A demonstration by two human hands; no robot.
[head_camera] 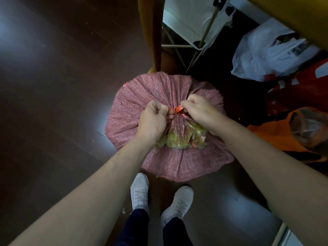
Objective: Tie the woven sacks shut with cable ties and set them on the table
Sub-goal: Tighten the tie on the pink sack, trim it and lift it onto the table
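Pink woven sack: on the dark floor, neck gathered beneath both hands. Left hand, right hand: curled fingers pinching opposite ends of the red cable tie between them. White shoes: nearside of the hands.

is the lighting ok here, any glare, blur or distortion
Head view: dim overall, with pale glare on the dark floor beside the pink woven sack; wide-angle stretch flares the forearms toward the corners; the left hand, right hand and orange cable tie they pinch look slightly soft.
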